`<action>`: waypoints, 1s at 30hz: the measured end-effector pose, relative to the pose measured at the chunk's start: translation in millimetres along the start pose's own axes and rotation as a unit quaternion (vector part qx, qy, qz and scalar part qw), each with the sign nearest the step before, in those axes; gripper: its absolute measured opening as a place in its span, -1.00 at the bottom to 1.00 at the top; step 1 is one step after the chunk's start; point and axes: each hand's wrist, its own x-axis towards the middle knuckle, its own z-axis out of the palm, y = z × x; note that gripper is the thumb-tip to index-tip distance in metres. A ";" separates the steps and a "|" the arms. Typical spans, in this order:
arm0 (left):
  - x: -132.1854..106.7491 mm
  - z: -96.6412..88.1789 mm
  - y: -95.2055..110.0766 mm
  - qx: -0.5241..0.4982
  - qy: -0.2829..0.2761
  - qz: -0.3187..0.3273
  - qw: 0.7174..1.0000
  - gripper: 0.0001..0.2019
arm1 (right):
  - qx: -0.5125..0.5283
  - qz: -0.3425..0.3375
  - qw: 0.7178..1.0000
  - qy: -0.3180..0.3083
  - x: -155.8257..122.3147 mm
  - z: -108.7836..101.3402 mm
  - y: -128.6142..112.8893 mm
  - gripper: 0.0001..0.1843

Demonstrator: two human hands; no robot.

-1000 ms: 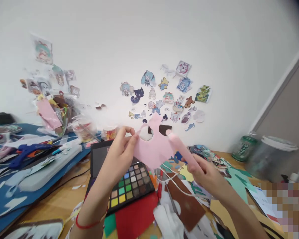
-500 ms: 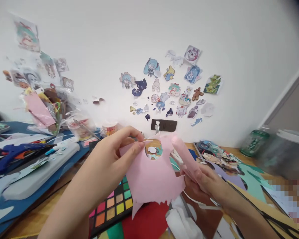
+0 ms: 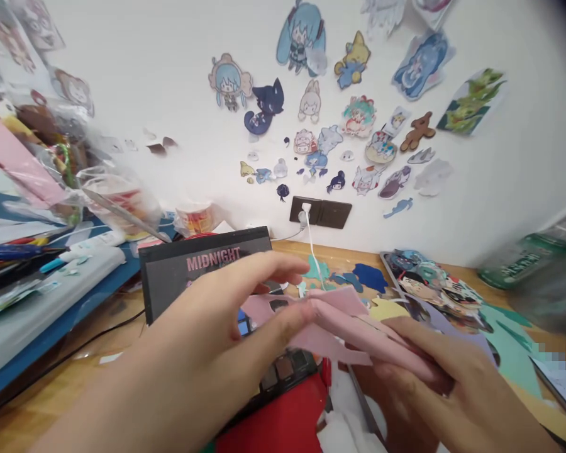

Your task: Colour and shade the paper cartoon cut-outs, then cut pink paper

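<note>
A pink sheet with cut-out edges, paper or thin foam, is tilted nearly flat before me. My left hand has its thumb against the sheet, with the index finger raised above it; the sheet runs between thumb and fingers. My right hand is closed around a long, folded or rolled pink piece, whose far end reaches the left thumb. Whether that piece is joined to the sheet I cannot tell. Below lie a dark palette of colour squares and a red sheet.
A black lid marked MIDNIGHT stands behind my left hand. White crumpled tissue lies below. Paper cut-outs and a green can are at right. A white power strip is at left; a cable hangs from the wall socket.
The pink sheet has tipped from facing me to nearly edge-on and sits lower. My left thumb has moved right along it. The view has come closer to the wall and desk.
</note>
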 end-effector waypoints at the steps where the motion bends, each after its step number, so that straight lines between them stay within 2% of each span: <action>1: -0.1 2.0 -0.7 0.006 -0.012 0.004 1.000 -0.72 | -0.027 -0.024 0.999 0.031 -0.2 1.6 2.5 -0.79; 4: 0.2 4.6 -0.8 0.017 -0.028 0.032 0.999 -0.70 | -0.081 -0.105 0.985 0.113 -0.9 3.2 7.6 -0.81; 7: 0.4 0.8 2.2 0.009 -0.029 0.096 0.995 -0.77 | -0.102 -0.154 0.971 0.151 -2.1 -1.0 6.4 -0.85; 9: -1.0 -4.7 6.5 -0.003 -0.023 0.125 0.992 -0.78 | -0.104 -0.159 0.968 0.165 -4.1 -6.7 2.8 -0.84; 14: -9.3 -13.9 25.4 -0.027 -0.008 0.148 0.989 -0.79 | -0.101 -0.178 0.959 0.197 -12.8 -25.7 -7.3 -0.82; 20: -14.9 -4.7 45.5 -0.059 0.016 0.190 0.980 -0.80 | -0.113 -0.178 0.952 0.224 -23.7 -46.7 -12.8 -0.81; 23: -16.3 -0.3 50.3 -0.068 0.034 0.216 0.974 -0.81 | -0.117 -0.170 0.954 0.217 -28.5 -54.0 -14.0 -0.81; 30: -21.1 5.9 55.9 -0.098 0.029 0.192 0.976 -0.83 | -0.113 -0.139 0.963 0.201 -34.2 -59.9 -16.6 -0.79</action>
